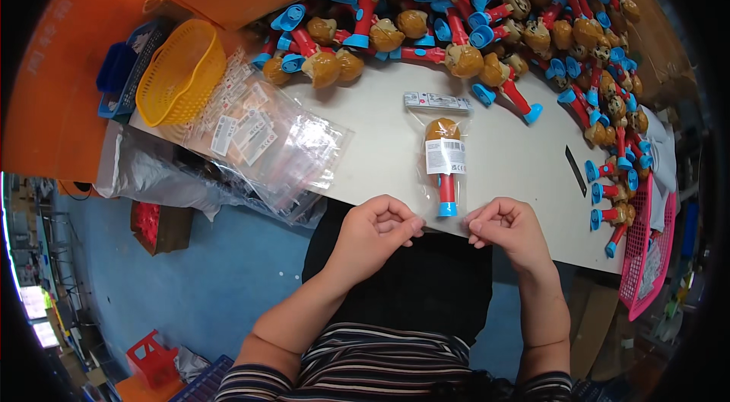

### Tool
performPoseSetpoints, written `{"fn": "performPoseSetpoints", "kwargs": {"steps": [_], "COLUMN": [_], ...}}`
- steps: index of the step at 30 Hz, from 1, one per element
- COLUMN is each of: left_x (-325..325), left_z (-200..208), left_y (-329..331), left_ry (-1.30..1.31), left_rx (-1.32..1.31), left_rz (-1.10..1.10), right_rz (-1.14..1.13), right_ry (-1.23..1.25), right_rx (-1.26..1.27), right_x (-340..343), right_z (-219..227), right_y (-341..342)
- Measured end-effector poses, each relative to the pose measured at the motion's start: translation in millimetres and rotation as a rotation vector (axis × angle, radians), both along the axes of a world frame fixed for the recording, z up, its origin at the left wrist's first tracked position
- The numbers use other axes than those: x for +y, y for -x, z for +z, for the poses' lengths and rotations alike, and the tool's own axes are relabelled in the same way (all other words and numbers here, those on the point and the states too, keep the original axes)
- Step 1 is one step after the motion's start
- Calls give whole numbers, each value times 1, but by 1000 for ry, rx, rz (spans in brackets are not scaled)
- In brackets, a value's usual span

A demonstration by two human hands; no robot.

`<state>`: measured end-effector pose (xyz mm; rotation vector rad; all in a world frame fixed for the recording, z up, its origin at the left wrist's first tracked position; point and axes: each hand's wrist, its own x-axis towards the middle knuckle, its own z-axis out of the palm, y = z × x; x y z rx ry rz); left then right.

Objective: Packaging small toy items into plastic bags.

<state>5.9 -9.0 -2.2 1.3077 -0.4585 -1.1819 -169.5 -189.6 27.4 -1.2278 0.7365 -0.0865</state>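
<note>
In front of me on the white table lies a clear plastic bag with a printed strip across its far end. Inside is a toy with a round brown head, a red stem and a blue foot. A white printed label covers its middle. My left hand pinches the bag's near left corner at the table edge. The near right corner is between the closed fingertips of my right hand. The film at both fingertips is thin and hard to see.
A large heap of similar toys spreads over the far and right sides. At left lie flat clear bags and white labels, beside a yellow basket. A black strip and a pink basket are at right.
</note>
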Motion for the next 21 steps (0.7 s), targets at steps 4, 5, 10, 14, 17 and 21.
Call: {"fn": "performPoseSetpoints", "kwargs": {"steps": [4,5,10,14,17,21], "left_x": [-2,-2,-5,-12,-17,-23], "left_z": [3,4,6,12,14,13], "left_y": [-2,-2,-8,-17,-19,-22], "left_ry": [-1,-2,-30,-103,-151,-137], "left_rx": [72,70,39,179,154,81], "left_rz": [33,32,9,15,15,-96], "right_rz": [32,65,45,143,207,236], "right_ry": [-5,8,71,70,103,72], "right_rx": [-13,-6,43,135,158,98], "right_x": [-1,-2,-14,-24,-22,-25], "right_z": [5,7,13,7,10,3], "right_y": [2,1,-3,-11,-22,-23]}}
